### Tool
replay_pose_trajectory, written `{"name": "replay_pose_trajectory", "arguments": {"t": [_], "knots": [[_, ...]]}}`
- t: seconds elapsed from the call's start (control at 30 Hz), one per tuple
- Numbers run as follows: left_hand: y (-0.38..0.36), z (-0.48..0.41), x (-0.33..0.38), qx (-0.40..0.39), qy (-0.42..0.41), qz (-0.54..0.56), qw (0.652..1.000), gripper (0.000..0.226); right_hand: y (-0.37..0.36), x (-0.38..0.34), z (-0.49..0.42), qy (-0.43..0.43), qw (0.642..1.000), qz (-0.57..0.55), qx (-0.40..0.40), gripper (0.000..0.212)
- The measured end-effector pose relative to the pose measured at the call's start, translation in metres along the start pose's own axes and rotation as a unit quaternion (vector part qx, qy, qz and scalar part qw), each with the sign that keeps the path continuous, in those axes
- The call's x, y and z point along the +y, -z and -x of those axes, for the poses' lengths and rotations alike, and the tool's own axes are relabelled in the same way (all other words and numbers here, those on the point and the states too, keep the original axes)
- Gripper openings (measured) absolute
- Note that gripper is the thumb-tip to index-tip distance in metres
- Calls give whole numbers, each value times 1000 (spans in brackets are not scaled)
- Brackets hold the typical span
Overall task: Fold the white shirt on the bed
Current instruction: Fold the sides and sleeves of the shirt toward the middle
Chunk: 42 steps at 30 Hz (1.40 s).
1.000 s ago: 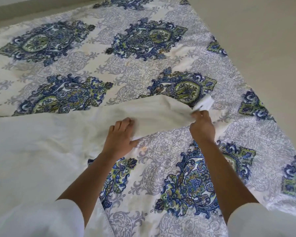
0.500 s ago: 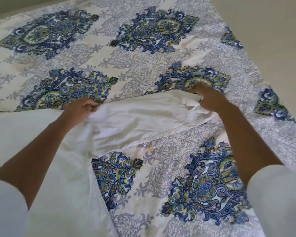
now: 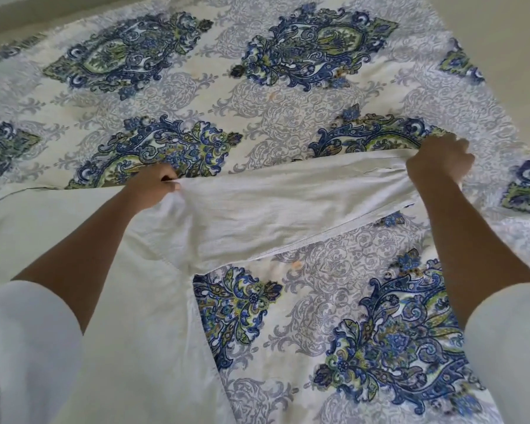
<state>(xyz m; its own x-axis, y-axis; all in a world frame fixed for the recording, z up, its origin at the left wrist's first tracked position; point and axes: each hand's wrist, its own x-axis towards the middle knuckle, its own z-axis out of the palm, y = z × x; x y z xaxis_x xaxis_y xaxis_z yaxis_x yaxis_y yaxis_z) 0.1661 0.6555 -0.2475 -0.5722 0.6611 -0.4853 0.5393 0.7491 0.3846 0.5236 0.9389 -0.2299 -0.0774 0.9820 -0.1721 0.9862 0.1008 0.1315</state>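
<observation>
Across the patterned bedspread (image 3: 288, 117), the white shirt (image 3: 135, 316) spreads from 8 o'clock, its sleeve (image 3: 288, 206) stretched toward 3 o'clock. The left hand (image 3: 153, 188) pinches the shoulder end; the right hand (image 3: 438, 162) clutches the far end. An uneven pull could twist the sleeve and crease the fold.

The left hand (image 3: 153, 186) has been shifted from the middle of the shirt sleeve (image 3: 288, 203) to its shoulder end and closed there. The far end has been drawn by the right hand (image 3: 438, 162) toward the right edge of the bed (image 3: 288, 117), and now the sleeve is stretched straight.
</observation>
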Motion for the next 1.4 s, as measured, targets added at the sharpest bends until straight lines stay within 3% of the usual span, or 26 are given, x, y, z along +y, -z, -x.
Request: {"name": "replay_pose_trajectory", "arguments": {"t": [0.1,0.23,0.37,0.43,0.5,0.57,0.63,0.73,0.83,1.0,1.03,1.1,1.17,1.27,1.33,1.4], "knots": [[-14,1,2,62,22,-29,997,21,-4,5,2,-4,997,-80,-2,48],[-28,9,27,77,23,4,997,48,-5,27,-13,-113,965,-223,-74,43],[-40,-1,79,-24,-34,91,995,24,-7,44,-15,-177,904,-365,-134,52],[-45,-13,101,-44,-55,48,996,19,-8,49,-14,-166,876,-428,-148,44],[-53,-21,109,-14,-55,-29,998,16,-10,55,-13,-158,869,-451,-128,34],[-62,-24,109,21,-47,-23,998,14,-15,58,-9,-172,873,-451,-73,29],[-71,-15,107,72,-78,-10,994,18,-16,55,3,-187,917,-353,0,32],[-83,15,93,187,-151,-6,971,40,-28,14,47,-55,964,-239,100,50],[-92,57,57,245,-171,-21,954,54,-55,-78,127,205,925,-271,171,50],[-90,82,-25,187,-124,-118,967,56,-62,-205,227,457,868,-194,-14,51],[-86,79,-40,164,-124,-157,966,58,-67,-214,229,485,860,-156,-29,51],[-75,73,-68,143,-102,-205,963,62,-79,-213,215,466,879,-97,-1,51],[-57,72,-95,160,-47,-214,962,65,-86,-197,187,379,921,-70,47,54],[-33,70,-108,175,-47,-201,963,67,-73,-186,161,224,970,-89,-8,56],[-31,64,-96,152,-133,-229,952,63,-64,-216,183,291,948,-114,53,56],[-32,54,-89,125,-173,-246,946,62,-67,-250,223,459,884,-71,53,56]]}}
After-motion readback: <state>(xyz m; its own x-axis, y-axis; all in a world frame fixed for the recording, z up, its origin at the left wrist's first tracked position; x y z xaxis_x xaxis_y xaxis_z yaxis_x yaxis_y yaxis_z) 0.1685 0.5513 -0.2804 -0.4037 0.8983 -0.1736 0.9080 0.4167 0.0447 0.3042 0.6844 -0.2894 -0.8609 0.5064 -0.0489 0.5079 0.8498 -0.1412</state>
